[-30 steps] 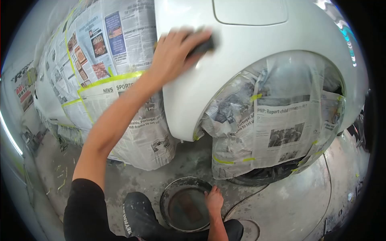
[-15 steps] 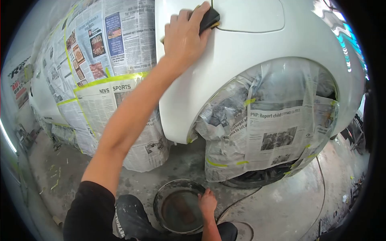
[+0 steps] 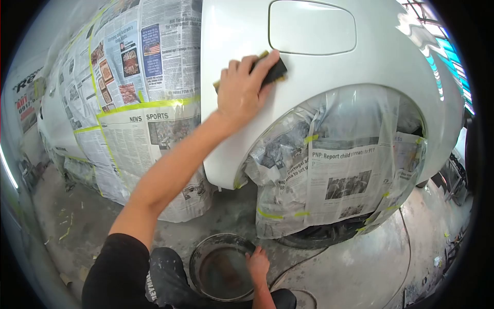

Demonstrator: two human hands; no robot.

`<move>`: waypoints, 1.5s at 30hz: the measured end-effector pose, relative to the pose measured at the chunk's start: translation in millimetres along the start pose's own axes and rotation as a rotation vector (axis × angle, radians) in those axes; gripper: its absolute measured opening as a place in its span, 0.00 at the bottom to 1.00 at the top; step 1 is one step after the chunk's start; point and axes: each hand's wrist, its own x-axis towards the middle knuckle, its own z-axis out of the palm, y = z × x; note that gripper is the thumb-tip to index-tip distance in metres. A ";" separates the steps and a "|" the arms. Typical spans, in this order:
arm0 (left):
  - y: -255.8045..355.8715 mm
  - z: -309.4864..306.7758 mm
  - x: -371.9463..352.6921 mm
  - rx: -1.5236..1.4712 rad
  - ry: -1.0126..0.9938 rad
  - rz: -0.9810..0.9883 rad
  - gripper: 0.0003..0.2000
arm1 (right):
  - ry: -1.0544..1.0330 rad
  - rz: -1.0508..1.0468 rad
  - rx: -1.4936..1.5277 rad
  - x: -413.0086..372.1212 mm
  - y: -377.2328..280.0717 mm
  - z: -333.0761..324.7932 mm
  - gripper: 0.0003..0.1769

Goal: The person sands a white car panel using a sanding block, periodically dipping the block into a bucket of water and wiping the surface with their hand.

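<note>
A dark sanding block with a yellowish sheet around it lies against the white car panel, and my left hand grips it. That spot is below and left of the fuel door and above the wheel arch. Down at the floor, my right hand is at the right rim of a round black basin with murky liquid in it. Its fingers are bent at the rim; whether they grip it is too small to tell.
Newspaper and yellow-green tape cover the car's side at the left. More newspaper and clear plastic cover the wheel. A dark hose runs over the concrete floor right of the basin.
My left hand has moved down the panel with the block, from beside the fuel door to below it. The view has shifted slightly; my right hand stays at the basin.
</note>
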 end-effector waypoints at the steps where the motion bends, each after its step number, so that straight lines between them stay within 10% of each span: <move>1: -10.6 0.2 10.7 -0.013 -0.009 -0.004 0.36 | 0.008 -0.003 -0.007 0.5 2.7 4.8 0.35; 11: -28.5 -11.1 -84.3 -0.092 -0.001 -0.028 0.33 | -0.052 -0.004 -0.012 3.9 3.6 4.2 0.36; 17: -57.8 -3.1 27.8 -0.107 0.087 -0.091 0.32 | -0.050 0.004 -0.025 3.2 -0.8 0.7 0.35; 22: -39.4 -21.6 -116.2 -0.129 -0.002 -0.015 0.30 | -0.080 -0.005 -0.060 2.1 -3.2 0.4 0.34; 28: -71.1 -9.0 15.9 -0.051 0.124 -0.011 0.33 | -0.028 0.014 -0.065 2.8 -11.0 -6.0 0.28; 35: -46.0 -24.7 -118.0 -0.169 -0.027 -0.015 0.29 | -0.017 0.001 -0.102 3.6 -12.5 -6.3 0.26; 41: -79.8 -2.8 27.0 -0.083 0.142 0.031 0.32 | -0.030 -0.015 -0.118 5.8 -6.7 -0.3 0.29; 45: -46.4 -13.9 -63.7 -0.122 0.049 -0.061 0.32 | -0.019 -0.014 -0.098 5.3 -12.1 -9.5 0.33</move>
